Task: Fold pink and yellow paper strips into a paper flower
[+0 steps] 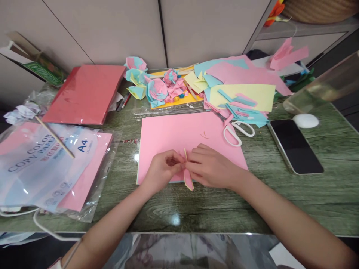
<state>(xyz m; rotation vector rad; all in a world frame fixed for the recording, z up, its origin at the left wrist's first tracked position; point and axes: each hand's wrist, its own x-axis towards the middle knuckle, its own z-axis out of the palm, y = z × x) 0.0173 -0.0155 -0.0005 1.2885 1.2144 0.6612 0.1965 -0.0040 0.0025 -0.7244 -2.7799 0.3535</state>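
Note:
Between my hands is a narrow folded paper strip (189, 180), pink with yellow edges, its lower end pointing toward me. My left hand (164, 168) pinches the strip from the left, thumb and fingertips pressed together. From the right, my right hand (209, 164) closes its fingers on the same strip, hiding its middle. Both hands are over a stack of pink paper sheets (174, 130) lying on the table. White-handled scissors (234, 136) rest at the stack's upper right corner, their blades partly covered by paper scraps.
Folded paper flowers (158, 89) and coloured paper pieces (244, 93) lie along the back. A phone (295, 145), a white mouse (306, 120) and a clear container (322, 86) stand right. At left are a copy paper pack (47, 164) and a red folder (86, 91).

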